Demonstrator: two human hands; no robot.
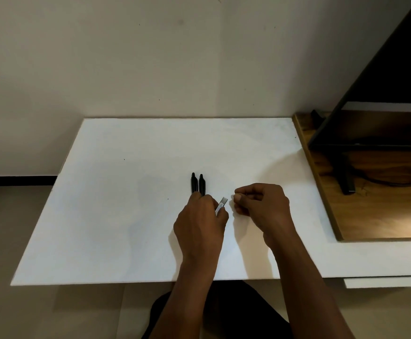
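Observation:
Two black pens (198, 183) lie side by side on the white table (116, 192), tips pointing away from me. My left hand (199, 223) is just in front of them, its fingers covering their near ends, and it pinches a small grey flat piece (222, 203) that sticks out to the right. My right hand (260, 206) is close beside that piece, fingers curled with thumb and forefinger pinched together; I cannot tell whether something small is between them.
A wooden board (370, 216) lies on the right of the table with a black metal frame (346, 177) standing on it. A pale wall (150, 57) rises behind the table. The table's front edge runs just above my dark-clothed lap (224, 314).

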